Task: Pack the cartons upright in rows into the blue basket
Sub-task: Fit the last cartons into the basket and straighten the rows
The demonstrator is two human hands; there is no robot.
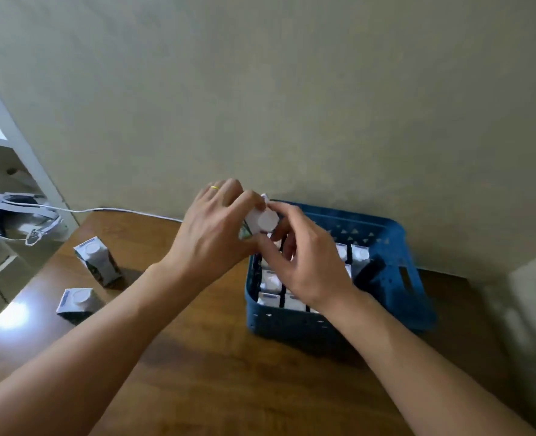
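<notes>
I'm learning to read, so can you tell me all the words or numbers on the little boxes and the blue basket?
None can be read.
Held carton: white cap, print too blurred.
Two cartons on the table: dark marks on the sides, too blurred.
Cartons in the blue basket: a bluish strip on one, too small.
Basket: only cut-out holes, no writing.
</notes>
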